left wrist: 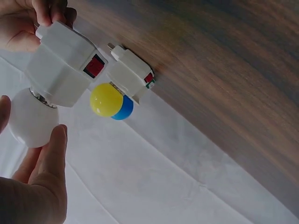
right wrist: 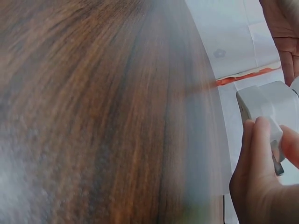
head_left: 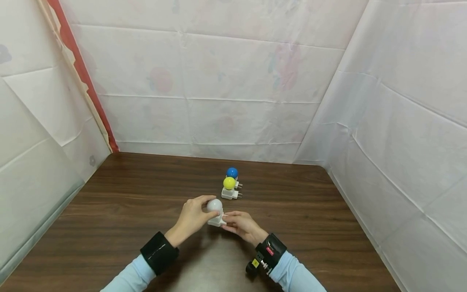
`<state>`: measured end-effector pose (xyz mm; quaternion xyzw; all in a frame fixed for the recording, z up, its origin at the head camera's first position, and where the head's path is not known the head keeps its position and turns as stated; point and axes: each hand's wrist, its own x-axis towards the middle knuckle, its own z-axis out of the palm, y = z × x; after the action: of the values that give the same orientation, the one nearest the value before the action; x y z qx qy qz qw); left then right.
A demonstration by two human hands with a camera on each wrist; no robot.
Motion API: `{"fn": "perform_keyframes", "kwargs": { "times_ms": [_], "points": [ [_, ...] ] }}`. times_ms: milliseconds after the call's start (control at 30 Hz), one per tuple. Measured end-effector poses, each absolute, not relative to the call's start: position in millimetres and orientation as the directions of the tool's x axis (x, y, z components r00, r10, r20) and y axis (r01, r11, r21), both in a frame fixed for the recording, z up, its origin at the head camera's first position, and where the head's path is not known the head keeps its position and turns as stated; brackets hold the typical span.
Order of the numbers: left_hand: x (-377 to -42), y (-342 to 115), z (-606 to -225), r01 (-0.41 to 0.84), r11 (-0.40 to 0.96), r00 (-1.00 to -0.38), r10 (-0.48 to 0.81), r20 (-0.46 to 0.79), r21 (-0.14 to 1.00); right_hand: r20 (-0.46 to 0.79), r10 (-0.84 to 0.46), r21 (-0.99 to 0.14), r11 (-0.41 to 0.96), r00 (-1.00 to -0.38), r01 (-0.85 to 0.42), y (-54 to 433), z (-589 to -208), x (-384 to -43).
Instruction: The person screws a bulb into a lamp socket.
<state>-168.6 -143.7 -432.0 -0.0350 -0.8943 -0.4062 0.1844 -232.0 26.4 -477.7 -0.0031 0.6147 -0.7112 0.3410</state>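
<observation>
Between the two hands is a white light bulb (head_left: 214, 205) seated in a white plug-in socket (left wrist: 60, 65), with a red switch (left wrist: 95, 66) on its side. My left hand (head_left: 191, 215) holds the bulb from the left, thumb and fingers on opposite sides of the globe. From the right, my right hand (head_left: 243, 225) pinches the socket's plug end. In the right wrist view, fingers and thumb close on that end, a metal prong (right wrist: 278, 168) showing below them. The bulb's metal base shows as a thin strip at the socket's mouth.
Beyond the hands, a yellow bulb (head_left: 229, 183) in a white socket (head_left: 227, 194) stands on the brown wooden table (head_left: 153, 190). A blue bulb (head_left: 232, 172) in a similar socket stands just behind it. Both plugs point right. White sheeting (head_left: 219, 121) walls the back and sides.
</observation>
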Motion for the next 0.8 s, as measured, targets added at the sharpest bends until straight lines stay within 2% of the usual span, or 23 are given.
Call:
{"fn": "perform_keyframes", "kwargs": {
  "times_ms": [333,533,800],
  "points": [
    [-171,-150,-433,0.218,0.588,-0.954,-0.041,0.298,0.779,-0.428,-0.51,-0.874,0.025,-0.746,0.485,29,-477,-232],
    [-173,-158,-434,0.256,0.573,-0.96,0.055,0.276,0.779,-0.424,-0.526,-0.877,0.038,-0.737,0.478,30,-477,-231],
    [-176,-170,-434,0.342,0.509,-0.939,0.226,0.261,0.79,-0.434,-0.543,-0.877,0.072,-0.719,0.475,30,-476,-232]
  ]
}}
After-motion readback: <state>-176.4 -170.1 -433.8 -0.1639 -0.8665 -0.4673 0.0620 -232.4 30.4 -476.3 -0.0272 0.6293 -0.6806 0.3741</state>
